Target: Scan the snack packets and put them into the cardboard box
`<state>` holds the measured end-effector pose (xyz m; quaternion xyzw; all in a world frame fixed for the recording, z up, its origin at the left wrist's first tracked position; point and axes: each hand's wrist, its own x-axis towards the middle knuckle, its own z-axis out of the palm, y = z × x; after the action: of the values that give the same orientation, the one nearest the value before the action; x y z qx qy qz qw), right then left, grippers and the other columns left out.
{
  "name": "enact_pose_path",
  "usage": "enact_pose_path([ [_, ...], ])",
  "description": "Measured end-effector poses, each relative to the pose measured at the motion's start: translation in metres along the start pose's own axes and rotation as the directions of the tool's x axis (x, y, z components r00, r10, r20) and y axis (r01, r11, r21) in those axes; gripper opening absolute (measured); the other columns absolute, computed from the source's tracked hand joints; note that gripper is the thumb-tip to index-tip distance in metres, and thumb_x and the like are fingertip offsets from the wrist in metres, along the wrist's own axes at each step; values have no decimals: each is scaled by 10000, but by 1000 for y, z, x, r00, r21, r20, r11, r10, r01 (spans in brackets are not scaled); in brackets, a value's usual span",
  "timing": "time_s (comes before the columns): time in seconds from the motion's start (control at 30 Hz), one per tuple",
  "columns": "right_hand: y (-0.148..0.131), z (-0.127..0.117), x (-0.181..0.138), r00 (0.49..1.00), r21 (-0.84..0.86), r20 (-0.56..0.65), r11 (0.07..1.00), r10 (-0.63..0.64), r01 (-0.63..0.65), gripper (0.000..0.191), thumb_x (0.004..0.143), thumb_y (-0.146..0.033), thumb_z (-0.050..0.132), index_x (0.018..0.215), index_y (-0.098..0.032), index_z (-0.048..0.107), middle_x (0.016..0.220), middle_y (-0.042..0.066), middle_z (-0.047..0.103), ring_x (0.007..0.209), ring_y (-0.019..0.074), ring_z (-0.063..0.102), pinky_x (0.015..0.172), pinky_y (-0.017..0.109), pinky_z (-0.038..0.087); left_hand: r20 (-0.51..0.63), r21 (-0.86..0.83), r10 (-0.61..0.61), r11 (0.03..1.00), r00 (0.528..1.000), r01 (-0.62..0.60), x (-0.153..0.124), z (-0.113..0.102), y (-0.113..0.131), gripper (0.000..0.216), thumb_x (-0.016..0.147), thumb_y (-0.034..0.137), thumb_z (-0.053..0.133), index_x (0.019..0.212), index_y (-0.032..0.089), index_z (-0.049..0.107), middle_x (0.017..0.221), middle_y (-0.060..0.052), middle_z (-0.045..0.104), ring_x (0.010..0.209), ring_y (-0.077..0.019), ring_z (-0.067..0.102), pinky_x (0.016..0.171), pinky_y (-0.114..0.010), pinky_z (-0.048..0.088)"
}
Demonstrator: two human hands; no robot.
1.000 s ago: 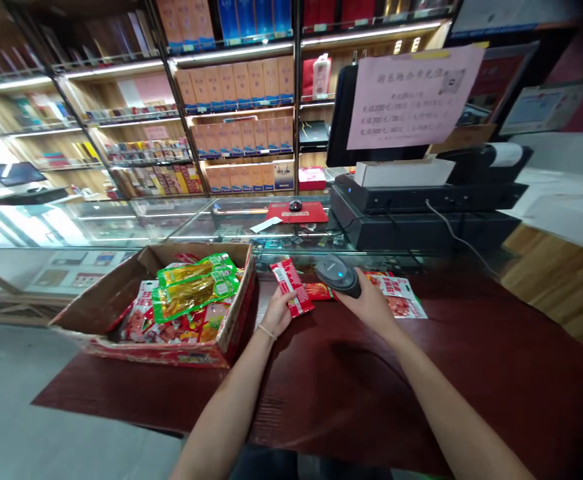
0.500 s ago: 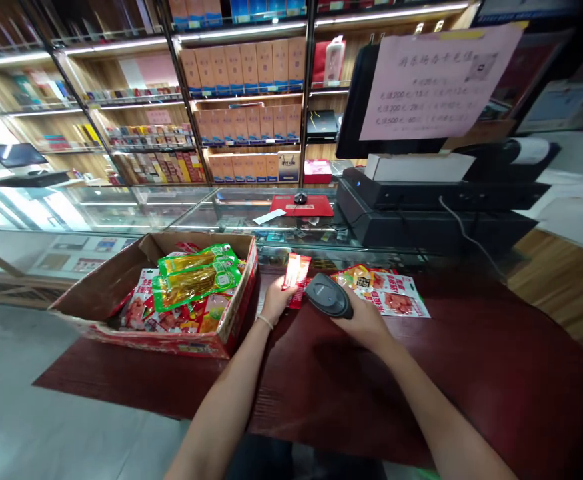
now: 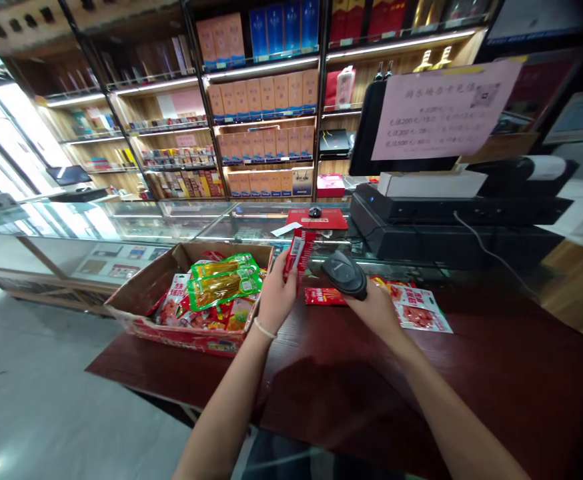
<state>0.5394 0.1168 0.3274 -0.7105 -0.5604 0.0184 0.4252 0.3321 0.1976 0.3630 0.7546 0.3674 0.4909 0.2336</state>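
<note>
My left hand [image 3: 276,297] holds a small red snack packet [image 3: 297,252] upright above the dark red counter [image 3: 421,387]. My right hand [image 3: 374,312] grips a black barcode scanner [image 3: 344,274] just right of the packet, its head turned toward it. Under the scanner another red packet [image 3: 324,296] lies flat on the counter. Right of my hand lies a white and red snack bag [image 3: 419,312]. To the left stands an open cardboard box [image 3: 141,293] holding several snack packets, with green and yellow ones [image 3: 224,280] on top.
A black cash register [image 3: 451,220] with a monitor and a pink paper notice [image 3: 441,110] stands behind the counter at right. A glass display case [image 3: 136,223] runs to the left, with a red mouse pad [image 3: 316,218] on it. Shelves of boxed goods [image 3: 266,113] fill the back wall.
My left hand has lifted the red packet off the counter and turned it upright. The scanner in my right hand rose with it, uncovering the packet lying flat beneath.
</note>
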Motion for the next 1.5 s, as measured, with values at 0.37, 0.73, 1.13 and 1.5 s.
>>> enact_pose_path([
  [0.37,-96,73,25,985,-134,160,987,-66,88,400,792,-471,591,1120,-249,646,900,82,746,829,293,689,657,315,443,101,741,-82,671,991,-20,-4,-132,-68,404,877,201,517,1273,249,583,1342,-116,575,1266,-293,501,1039,-472,404],
  [0.73,-70,66,19,992,-236,125,972,18,12,426,802,-505,584,1155,-272,629,894,67,744,832,280,689,663,308,446,185,539,69,827,980,-160,-7,-101,-40,326,923,289,492,1208,219,632,1218,-73,660,1134,-228,600,1013,-361,452],
  [1.13,60,-34,-2,979,-254,-123,948,165,-191,384,806,-486,576,1091,-236,639,936,85,739,862,266,680,663,290,433,325,146,126,972,937,-182,-6,77,-7,254,875,236,565,1121,200,619,1107,-65,683,1046,-206,622,944,-323,472],
  [1.5,113,-51,-21,923,-205,-262,918,283,-339,396,783,-500,607,1063,-223,655,887,98,740,810,274,680,633,300,420,481,512,-127,844,867,-161,-25,160,-86,795,751,574,665,1421,219,427,1466,-170,410,1356,-379,324,1092,-563,251],
])
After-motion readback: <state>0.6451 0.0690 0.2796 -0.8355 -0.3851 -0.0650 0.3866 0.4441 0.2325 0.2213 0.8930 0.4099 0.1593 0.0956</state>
